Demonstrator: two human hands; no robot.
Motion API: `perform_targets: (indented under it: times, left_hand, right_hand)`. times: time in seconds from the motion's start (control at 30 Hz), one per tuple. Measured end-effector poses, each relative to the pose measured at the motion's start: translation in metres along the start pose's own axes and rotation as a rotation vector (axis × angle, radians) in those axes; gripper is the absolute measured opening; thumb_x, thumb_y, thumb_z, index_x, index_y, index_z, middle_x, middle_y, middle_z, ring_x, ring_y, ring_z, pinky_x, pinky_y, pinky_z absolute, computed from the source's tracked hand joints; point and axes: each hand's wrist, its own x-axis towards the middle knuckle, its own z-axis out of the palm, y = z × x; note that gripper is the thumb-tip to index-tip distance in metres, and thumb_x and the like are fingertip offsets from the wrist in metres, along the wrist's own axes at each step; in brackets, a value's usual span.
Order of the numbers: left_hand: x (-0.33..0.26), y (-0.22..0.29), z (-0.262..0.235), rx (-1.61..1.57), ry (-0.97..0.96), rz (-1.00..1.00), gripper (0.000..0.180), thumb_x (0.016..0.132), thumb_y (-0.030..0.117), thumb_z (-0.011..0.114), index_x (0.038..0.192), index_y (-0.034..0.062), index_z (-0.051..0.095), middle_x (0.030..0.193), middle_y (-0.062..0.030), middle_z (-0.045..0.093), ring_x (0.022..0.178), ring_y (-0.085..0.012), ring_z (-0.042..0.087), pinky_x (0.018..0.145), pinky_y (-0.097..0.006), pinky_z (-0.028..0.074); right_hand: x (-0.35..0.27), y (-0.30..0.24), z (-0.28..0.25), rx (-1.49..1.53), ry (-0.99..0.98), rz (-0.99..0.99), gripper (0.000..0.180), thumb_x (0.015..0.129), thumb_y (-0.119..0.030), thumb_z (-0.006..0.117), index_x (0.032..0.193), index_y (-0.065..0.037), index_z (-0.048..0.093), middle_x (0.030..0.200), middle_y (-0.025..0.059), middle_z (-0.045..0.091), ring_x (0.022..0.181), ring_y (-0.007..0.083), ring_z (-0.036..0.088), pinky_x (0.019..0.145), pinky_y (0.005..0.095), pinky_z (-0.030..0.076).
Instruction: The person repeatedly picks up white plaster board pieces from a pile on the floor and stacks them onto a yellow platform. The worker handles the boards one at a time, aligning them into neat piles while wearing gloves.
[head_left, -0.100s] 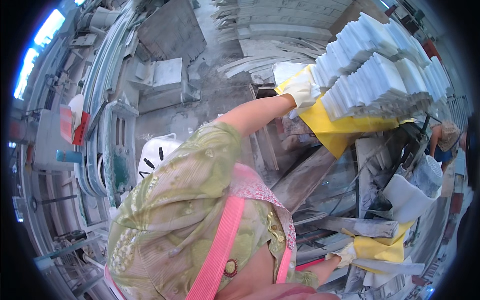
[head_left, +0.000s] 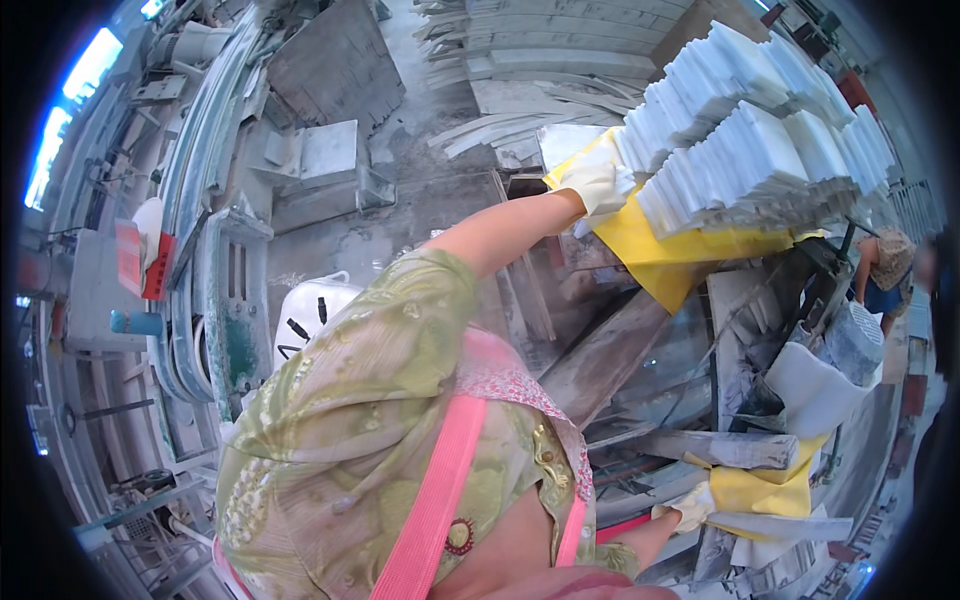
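My left hand (head_left: 596, 186), in a pale glove, reaches forward to the near left end of a stack of thin white stone slabs (head_left: 745, 150). Its fingers are curled closed, with a small whitish piece showing at their tips; what it is I cannot make out. Under the slabs and beside this hand lies a yellow sheet (head_left: 655, 262). Low on the right, my gloved right hand (head_left: 692, 506) rests by the end of a narrow pale strip (head_left: 785, 527) and a second yellow sheet (head_left: 765, 490). Its fingers are too small and partly hidden to read.
A grey beam (head_left: 718, 450) lies above my right hand, near a bluish bucket (head_left: 853, 342). A white container (head_left: 310, 310) stands left of my left arm. Long thin offcuts (head_left: 545, 120) lie ahead. Another person (head_left: 885, 262) is at the far right.
The whole view has shifted very slightly to the left. Both hands keep their places by the slabs and the strip.
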Motion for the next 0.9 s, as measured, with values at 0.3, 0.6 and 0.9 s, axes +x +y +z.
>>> perform_targets:
  times: [0.3,0.6,0.9]
  left_hand:
    - [0.018,-0.012,0.019,0.008,0.199,0.11,0.051,0.077,0.035,0.063,0.109,-0.004,0.069,0.108,-0.0275,0.069,0.105,-0.0378,0.067,0.089,-0.042,0.053]
    - [0.013,-0.012,0.012,0.02,0.16,0.104,0.051,0.071,0.034,0.068,0.099,-0.0079,0.071,0.098,-0.0301,0.07,0.095,-0.0391,0.07,0.084,-0.044,0.055]
    - [0.02,-0.016,0.019,0.018,0.122,0.092,0.062,0.075,0.045,0.069,0.108,-0.0072,0.069,0.107,-0.0306,0.069,0.104,-0.0397,0.068,0.09,-0.045,0.054]
  right_hand:
    - [-0.046,0.016,-0.007,-0.011,0.032,0.017,0.09,0.08,-0.076,0.06,0.142,-0.01,0.059,0.139,0.0197,0.06,0.119,0.0388,0.063,0.103,0.0452,0.049]
    - [-0.161,0.041,-0.031,-0.001,-0.057,-0.007,0.092,0.082,-0.064,0.068,0.144,0.001,0.052,0.145,0.0258,0.053,0.136,0.0417,0.049,0.115,0.044,0.037]
    - [-0.246,0.09,-0.036,0.426,-0.135,-0.118,0.092,0.079,-0.044,0.081,0.15,0.0,0.043,0.155,0.0267,0.04,0.147,0.0382,0.035,0.121,0.0441,0.027]
